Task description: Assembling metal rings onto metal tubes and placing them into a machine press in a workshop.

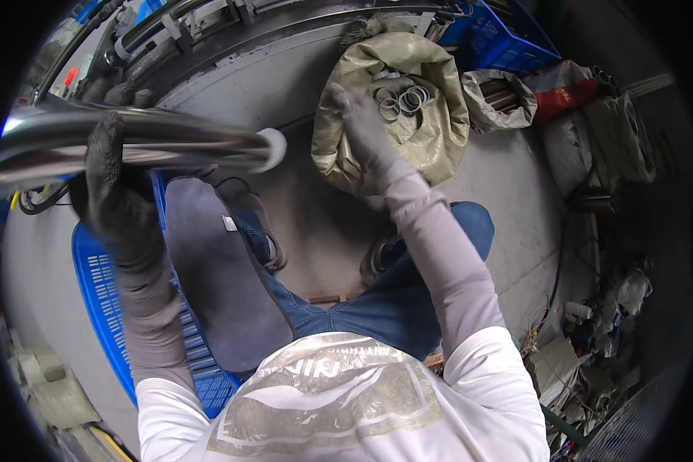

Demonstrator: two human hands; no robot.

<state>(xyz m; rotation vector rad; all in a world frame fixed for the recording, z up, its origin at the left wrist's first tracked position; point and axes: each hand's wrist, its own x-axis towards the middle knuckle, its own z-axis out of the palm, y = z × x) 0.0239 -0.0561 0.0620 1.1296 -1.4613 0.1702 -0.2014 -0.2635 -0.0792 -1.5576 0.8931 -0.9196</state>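
Metal tube (pixel 131 146), one long shiny piece with a white cap (pixel 272 148) on its end, lies across at ten o'clock, and the gloved left hand (pixel 111 192) is wrapped closed around it. At twelve o'clock the gloved right hand (pixel 362 115) reaches into one open woven sack (pixel 392 108), fingers spread on the cloth beside several metal rings (pixel 402 100), gripping nothing visible. Two blue crates show, one (pixel 108 308) at eight o'clock, another (pixel 500 38) at one o'clock, on a grey concrete floor (pixel 315 208).

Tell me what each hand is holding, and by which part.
The left hand wraps its grip around the shiny metal tube, back from its white-capped end. The right hand reaches into the open sack of metal rings; any hold is unclear.
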